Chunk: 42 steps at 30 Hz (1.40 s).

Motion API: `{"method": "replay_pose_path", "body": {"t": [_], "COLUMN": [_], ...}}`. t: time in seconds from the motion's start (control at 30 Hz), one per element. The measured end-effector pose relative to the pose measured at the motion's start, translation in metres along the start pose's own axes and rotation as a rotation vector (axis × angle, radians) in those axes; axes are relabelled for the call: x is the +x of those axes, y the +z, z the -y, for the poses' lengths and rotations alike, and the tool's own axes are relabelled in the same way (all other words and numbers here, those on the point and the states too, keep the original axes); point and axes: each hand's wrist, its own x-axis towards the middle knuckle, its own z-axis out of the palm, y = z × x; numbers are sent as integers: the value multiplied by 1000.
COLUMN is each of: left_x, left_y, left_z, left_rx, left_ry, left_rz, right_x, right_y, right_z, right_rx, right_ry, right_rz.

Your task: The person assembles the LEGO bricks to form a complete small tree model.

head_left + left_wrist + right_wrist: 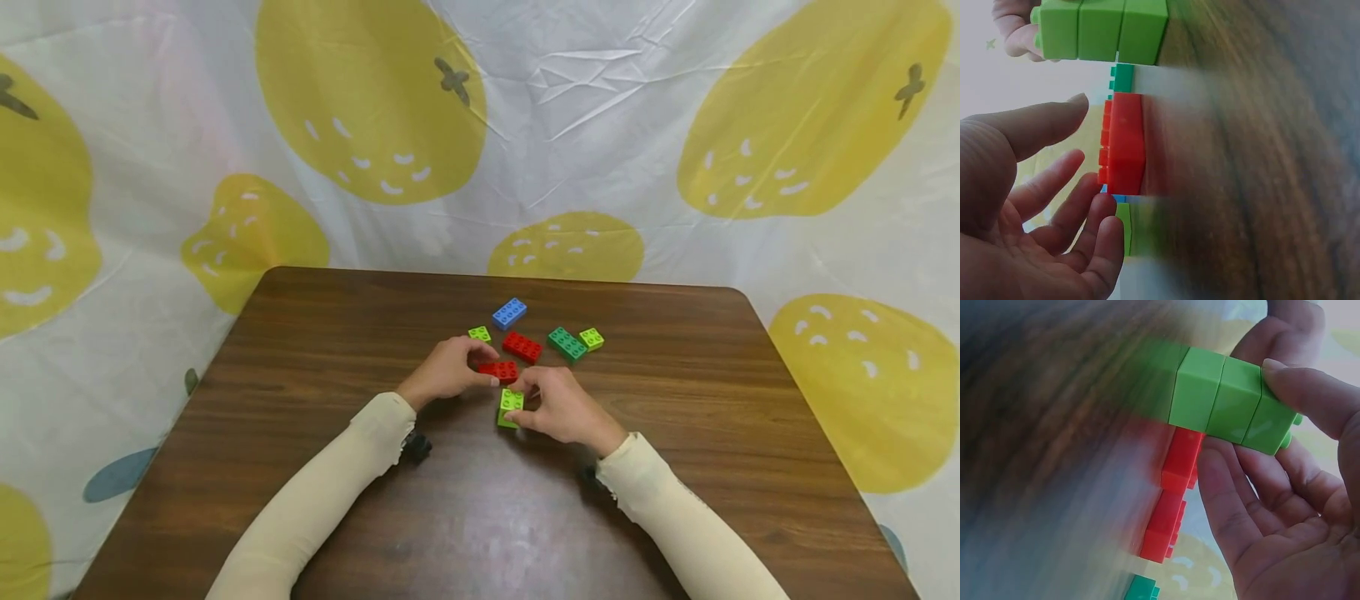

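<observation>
A stack of three lime-green building bricks (507, 416) stands upright on the table, its layers plain in the right wrist view. My right hand (564, 407) pinches this stack near the top, thumb (1310, 394) on one side and fingers on the other. Just behind it lies a red eight-stud brick (501, 372), studs up. My left hand (447, 372) hovers at that red brick's left side. In the left wrist view its fingers are loosely bent beside the red brick (1127, 144), the thumb apart from it, and nothing is gripped.
Farther back on the brown wooden table (480, 525) lie another red brick (522, 347), a blue brick (510, 313), a dark green brick (567, 344) and two small lime bricks, one left (479, 333), one right (592, 338). A lemon-patterned cloth (570, 150) hangs behind the table.
</observation>
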Motion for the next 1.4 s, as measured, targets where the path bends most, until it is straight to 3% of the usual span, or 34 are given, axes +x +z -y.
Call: {"method": "replay_pose_path", "body": {"t": [0.27, 0.67, 1.4], "left_x": [9, 18, -5], "left_y": [5, 6, -20], "left_z": [4, 6, 3], "left_rx": [59, 128, 35], "left_ry": [-5, 11, -3], "left_rz": [57, 91, 75], "right_x": [-2, -2, -12], "right_y": [1, 0, -3], "right_z": [0, -2, -7], "right_rx": [22, 12, 172], "right_ry": [18, -7, 42], "right_rz": [7, -9, 9]}}
